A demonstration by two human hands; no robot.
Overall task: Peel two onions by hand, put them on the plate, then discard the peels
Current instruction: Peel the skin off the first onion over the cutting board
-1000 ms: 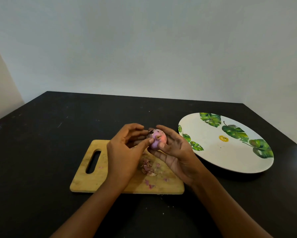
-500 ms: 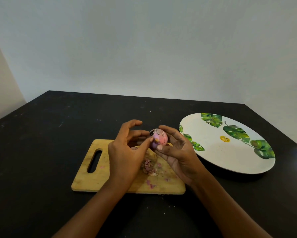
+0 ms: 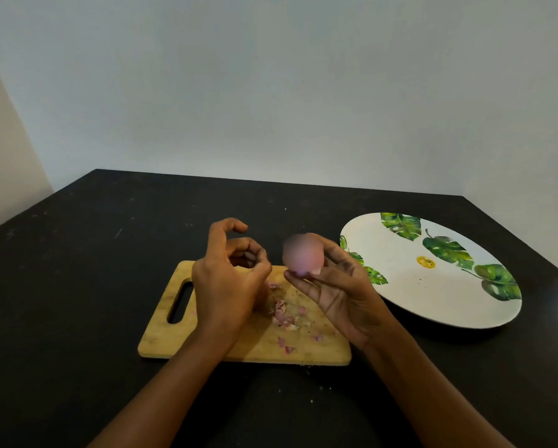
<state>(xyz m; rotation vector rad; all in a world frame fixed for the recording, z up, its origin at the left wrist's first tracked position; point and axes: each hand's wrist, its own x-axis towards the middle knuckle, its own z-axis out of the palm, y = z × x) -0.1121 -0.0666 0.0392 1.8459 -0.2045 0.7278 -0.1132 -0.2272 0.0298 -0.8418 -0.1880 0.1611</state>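
One onion (image 3: 302, 253) in view, pinkish, motion-blurred, so how much skin remains on it cannot be read. It sits just right of frame centre, held up above the far right corner of the cutting board (image 3: 161, 337), short of the plate.

Right hand (image 3: 345, 295): palm turned up and toward the camera, forearm entering from the lower right. Its fingers curl round the onion's underside and right side and grip it at the fingertips.

Left hand (image 3: 229, 282): back of the hand to the camera, forearm entering from the bottom centre. It hangs over the middle of the board, just left of the onion and not touching it. Index finger hooked upward, the other fingers curled in toward the thumb. Cannot tell whether a bit of skin is pinched there.

Peel scraps (image 3: 284, 315): one loose scatter of small pink pieces on the board's right half, too fine to count.

One wooden board, handle slot at its left end. One white plate (image 3: 432, 286) with green leaf print, right of frame. Both lie on one black table (image 3: 77, 286).
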